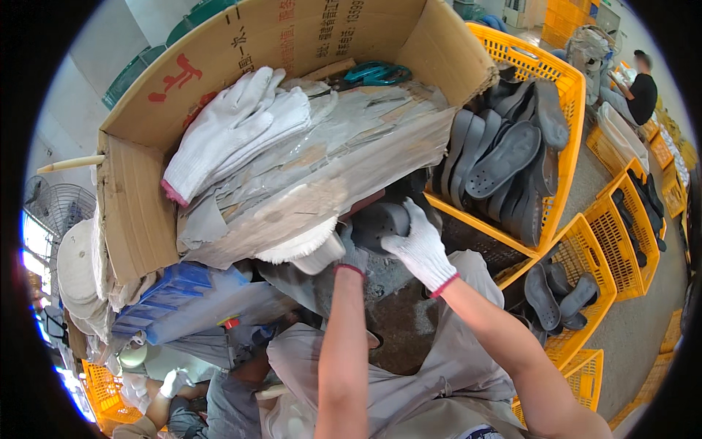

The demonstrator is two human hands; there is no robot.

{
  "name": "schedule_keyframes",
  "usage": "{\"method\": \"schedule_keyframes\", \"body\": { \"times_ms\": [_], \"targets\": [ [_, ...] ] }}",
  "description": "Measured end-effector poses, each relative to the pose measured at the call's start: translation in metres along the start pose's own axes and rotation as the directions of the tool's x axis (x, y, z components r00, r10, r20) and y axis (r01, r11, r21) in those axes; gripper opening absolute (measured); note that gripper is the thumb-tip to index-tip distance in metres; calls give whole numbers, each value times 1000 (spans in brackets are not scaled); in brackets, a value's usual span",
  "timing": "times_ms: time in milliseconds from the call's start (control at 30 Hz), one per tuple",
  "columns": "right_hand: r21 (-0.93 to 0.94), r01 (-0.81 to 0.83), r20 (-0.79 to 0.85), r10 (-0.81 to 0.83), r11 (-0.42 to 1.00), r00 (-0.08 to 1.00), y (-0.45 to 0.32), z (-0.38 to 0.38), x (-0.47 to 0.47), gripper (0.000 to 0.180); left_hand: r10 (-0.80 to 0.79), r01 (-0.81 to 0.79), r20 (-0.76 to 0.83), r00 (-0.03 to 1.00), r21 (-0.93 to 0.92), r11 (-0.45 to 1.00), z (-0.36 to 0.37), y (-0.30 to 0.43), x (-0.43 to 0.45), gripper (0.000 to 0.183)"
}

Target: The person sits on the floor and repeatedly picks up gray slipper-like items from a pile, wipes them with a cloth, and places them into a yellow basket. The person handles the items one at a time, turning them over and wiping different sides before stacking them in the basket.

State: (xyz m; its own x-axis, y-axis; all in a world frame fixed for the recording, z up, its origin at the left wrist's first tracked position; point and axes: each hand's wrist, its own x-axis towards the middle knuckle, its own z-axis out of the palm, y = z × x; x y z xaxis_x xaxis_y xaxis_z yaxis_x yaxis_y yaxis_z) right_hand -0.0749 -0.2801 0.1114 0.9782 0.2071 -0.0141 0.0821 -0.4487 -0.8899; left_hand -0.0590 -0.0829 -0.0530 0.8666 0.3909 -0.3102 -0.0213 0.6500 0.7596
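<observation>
Both my hands wear white knit gloves with dark pink cuffs and grip one grey shoe sole [378, 224] below the plastic-covered shelf edge. My left hand [352, 249] is at its left side, partly hidden behind the shelf edge and a white buffing wheel [307, 241]. My right hand [419, 241] holds its right side, thumb on the near face. On the shelf, inside a cut cardboard box [131, 203], lie spare white gloves [236, 131] and teal-handled scissors [378, 73]. A yellow crate [573, 120] at the upper right holds many grey soles [504, 159].
More yellow crates [598, 263] with soles stand along the right. Stacked white wheels [82, 263] and a fan [68, 203] are at the left. A co-worker's gloved hand [175, 382] shows at the lower left; another person [639, 90] sits at the upper right.
</observation>
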Motion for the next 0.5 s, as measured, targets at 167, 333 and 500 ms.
{"method": "schedule_keyframes", "body": {
  "times_ms": [167,333,500],
  "targets": [
    [-70,-85,64,90,994,994,15,20,51,81,306,-91,52,951,989,114,10,25,-71,48],
    [-100,58,232,-34,993,972,25,-3,21,93,-6,-26,-187,982,-166,986,60,-2,-85,52],
    [-59,125,9,-125,990,992,10,-21,-80,92,139,-220,-333,933,-219,951,56,-37,-34,55]
  ]
}}
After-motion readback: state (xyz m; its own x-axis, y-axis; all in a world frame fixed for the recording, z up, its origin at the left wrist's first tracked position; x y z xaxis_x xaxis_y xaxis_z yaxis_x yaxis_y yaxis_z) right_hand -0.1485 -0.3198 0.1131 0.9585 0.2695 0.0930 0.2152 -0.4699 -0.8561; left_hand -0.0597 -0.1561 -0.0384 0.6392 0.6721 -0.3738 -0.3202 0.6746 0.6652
